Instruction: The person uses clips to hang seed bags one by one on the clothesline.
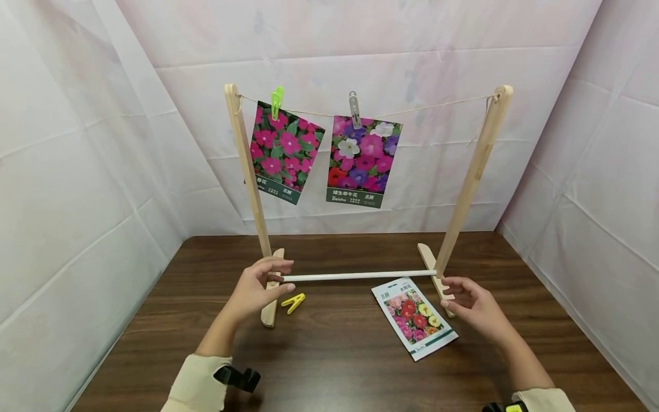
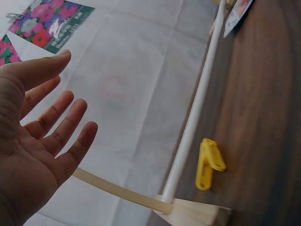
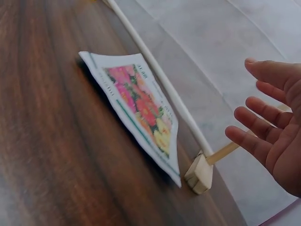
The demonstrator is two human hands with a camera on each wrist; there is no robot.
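Head view. A wooden drying frame (image 1: 465, 189) is stood on a dark wood-grain worktop (image 1: 340, 366), with two slanted uprights, a string (image 1: 432, 106) at the top and a white crossbar (image 1: 360, 276) low between the feet. Two seed packets are hung from the string: a pink-flowered packet (image 1: 283, 151) under a green clothespin (image 1: 277, 102), tilted, and a mixed-flower packet (image 1: 362, 160) under a grey clothespin (image 1: 354, 109). A third seed packet (image 1: 414, 317) is laid flat on the worktop, just in front of the crossbar's right part. A yellow clothespin (image 1: 293, 302) is laid beside the left foot (image 1: 271, 297). The left hand (image 1: 257, 289) is held at the left end of the crossbar, fingers loosely bent, thumb and forefinger near the bar's tip; whether the bar is touched cannot be told here. The right hand (image 1: 471, 303) is held by the right foot, just right of the flat packet, fingers relaxed and spread, nothing held.

Left wrist view. The left hand (image 2: 37, 141) is seen palm-open, fingers (image 2: 70, 122) straight and fanned wide, clear of the crossbar (image 2: 193, 113). The yellow clothespin (image 2: 209, 162) is seen on the worktop just beside the bar, near the wooden foot (image 2: 197, 212).

Right wrist view. The right hand (image 3: 277, 132) is seen open, fingers (image 3: 254, 117) apart and slightly bent, above the foot block (image 3: 200, 174). The flat seed packet (image 3: 141, 108) is seen alongside the crossbar (image 3: 160, 75), apart from the hand.
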